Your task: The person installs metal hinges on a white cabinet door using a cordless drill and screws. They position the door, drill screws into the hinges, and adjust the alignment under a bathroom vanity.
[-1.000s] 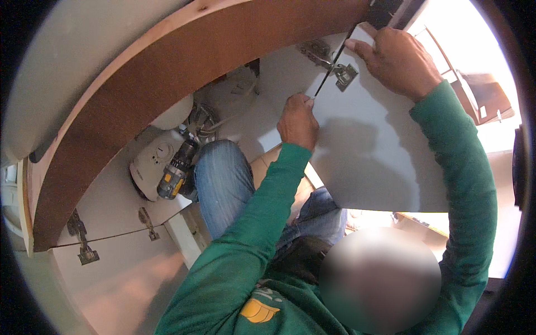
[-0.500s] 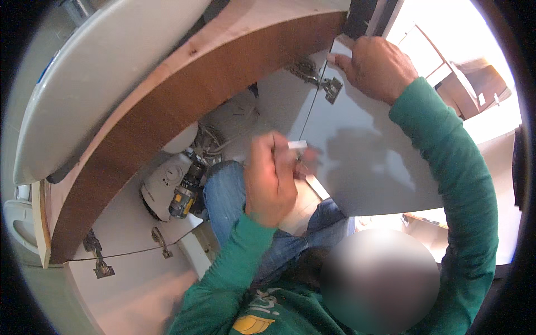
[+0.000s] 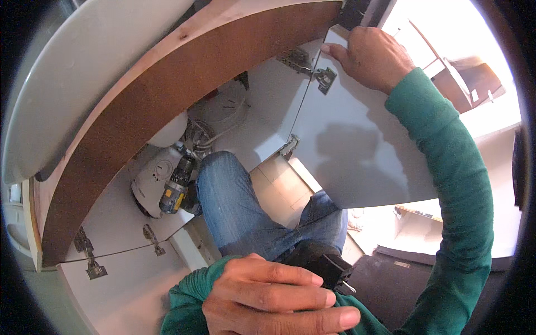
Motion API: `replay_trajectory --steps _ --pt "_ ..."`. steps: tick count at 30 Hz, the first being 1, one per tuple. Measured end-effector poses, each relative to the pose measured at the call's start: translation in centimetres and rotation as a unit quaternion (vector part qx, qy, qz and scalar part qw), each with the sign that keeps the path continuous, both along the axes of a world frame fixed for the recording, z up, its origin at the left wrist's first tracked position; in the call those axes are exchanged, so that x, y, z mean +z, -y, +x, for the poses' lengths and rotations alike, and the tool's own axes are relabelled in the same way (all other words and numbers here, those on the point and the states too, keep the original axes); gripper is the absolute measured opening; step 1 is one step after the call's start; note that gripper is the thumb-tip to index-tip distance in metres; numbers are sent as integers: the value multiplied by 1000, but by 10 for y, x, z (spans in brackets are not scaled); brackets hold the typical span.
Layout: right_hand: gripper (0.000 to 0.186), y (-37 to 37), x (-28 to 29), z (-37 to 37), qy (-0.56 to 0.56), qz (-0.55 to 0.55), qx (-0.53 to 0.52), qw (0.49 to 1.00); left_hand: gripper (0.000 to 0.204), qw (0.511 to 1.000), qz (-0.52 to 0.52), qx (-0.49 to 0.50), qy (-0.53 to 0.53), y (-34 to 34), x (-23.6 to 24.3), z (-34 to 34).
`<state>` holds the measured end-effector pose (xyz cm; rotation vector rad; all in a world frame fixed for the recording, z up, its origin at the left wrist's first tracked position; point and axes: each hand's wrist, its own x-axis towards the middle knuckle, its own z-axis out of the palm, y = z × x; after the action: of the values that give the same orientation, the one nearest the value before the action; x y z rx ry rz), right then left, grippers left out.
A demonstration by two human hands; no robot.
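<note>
Away from the lower hinge (image 3: pixel 289 146), the left hand (image 3: pixel 273 298) is drawn back toward the body, fingers outstretched, palm hidden; I cannot tell whether it holds anything. The right hand (image 3: pixel 377 58) clamps the upper corner of the door (image 3: pixel 368 167), apparently keeping it lined up beside the cabinet side (image 3: pixel 276 100).

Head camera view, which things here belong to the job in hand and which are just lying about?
Likely the job:
- door panel, held at its edge by the right hand
- upper hinge and lower hinge
- drill, probably, though untouched

Apparently just there:
- white appliance with a dial
- coiled hose
</note>
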<state>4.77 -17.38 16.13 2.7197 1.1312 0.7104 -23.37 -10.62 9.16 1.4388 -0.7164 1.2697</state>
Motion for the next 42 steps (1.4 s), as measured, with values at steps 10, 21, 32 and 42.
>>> replay_trajectory --steps 10,21,32,42 --pt "47 -10 21 -6 -134 -95 -113 980 16 1000 -4 16 20 2 -5 0" --pt "49 -7 14 -7 -90 -69 -61 992 13 996 19 55 -62 -8 5 -13" --pt "54 -6 16 -3 -109 -68 -77 989 17 926 -29 273 -260 -26 -73 74" --pt "68 1 -1 9 -28 -16 -18 999 16 888 -171 285 -319 -38 -187 198"
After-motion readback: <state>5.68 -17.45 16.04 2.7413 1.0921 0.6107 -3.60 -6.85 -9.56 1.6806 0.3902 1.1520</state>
